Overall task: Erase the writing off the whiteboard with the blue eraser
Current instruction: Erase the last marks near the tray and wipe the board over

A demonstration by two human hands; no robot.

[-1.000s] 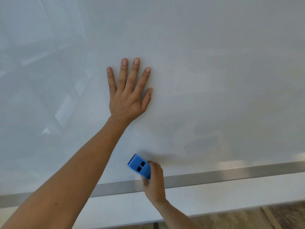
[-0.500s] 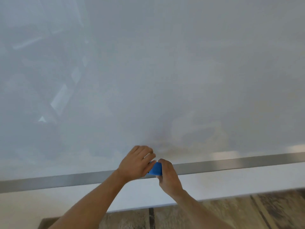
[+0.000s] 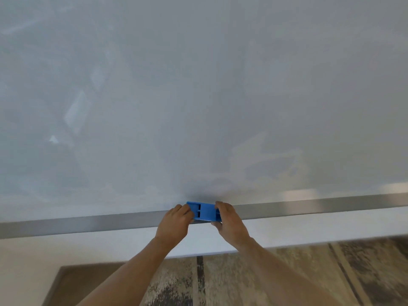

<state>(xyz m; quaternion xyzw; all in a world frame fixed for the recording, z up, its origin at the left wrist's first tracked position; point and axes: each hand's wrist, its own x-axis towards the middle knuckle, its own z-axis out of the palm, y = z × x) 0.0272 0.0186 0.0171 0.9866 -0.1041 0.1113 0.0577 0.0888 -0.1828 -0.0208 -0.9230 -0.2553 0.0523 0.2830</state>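
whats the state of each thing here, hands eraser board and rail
blue plastic eraser: level, held at both ends against the metal rail
left hand: closed on the eraser's left end
right hand: closed on its right end
glossy white whiteboard: no writing visible, only faint smudges
brushed metal rail: nothing else on it

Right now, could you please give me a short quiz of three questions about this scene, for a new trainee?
1. True or false: only one hand touches the blue eraser.
2. Where is the eraser? A) high on the whiteboard B) at the metal rail along the board's bottom edge C) on the floor
3. Fill in: the left hand holds the eraser's ____ end.

Key:
1. False; the right hand holds it too.
2. B
3. left
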